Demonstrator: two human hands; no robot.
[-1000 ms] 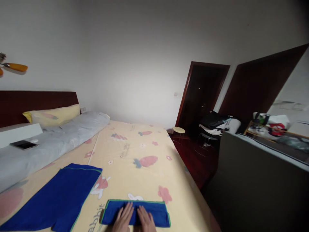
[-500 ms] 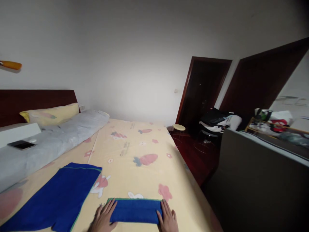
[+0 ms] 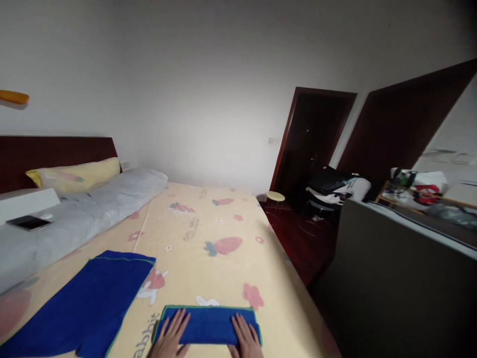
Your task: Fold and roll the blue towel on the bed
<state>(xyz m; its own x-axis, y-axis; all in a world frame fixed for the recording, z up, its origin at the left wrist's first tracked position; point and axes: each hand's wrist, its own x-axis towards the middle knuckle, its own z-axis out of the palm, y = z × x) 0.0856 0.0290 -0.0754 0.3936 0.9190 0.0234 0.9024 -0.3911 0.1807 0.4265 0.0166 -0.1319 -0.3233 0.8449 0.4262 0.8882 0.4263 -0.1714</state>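
A blue cloth with green edging (image 3: 208, 325) lies folded into a flat strip on the patterned bed sheet (image 3: 201, 278) at the bottom middle. My left hand (image 3: 171, 335) rests on its left part, fingers spread and pointing away from me. On its right part lies my right hand (image 3: 245, 335), palm down with the fingers stretched out. Neither hand is closed on anything. A second blue piece with green edging (image 3: 87, 303), like a pair of shorts, is spread flat to the left, untouched.
A grey rolled cover (image 3: 100, 204), a phone (image 3: 28, 222) and a yellow pillow (image 3: 80, 176) are at the left near the headboard (image 3: 55, 149). A round stool (image 3: 275, 196) stands beyond the bed. A dark panel (image 3: 395, 278) rises at the right.
Both hands have moved inward from the ends of the folded cloth onto its top, so its two ends now show. The view has shifted slightly.
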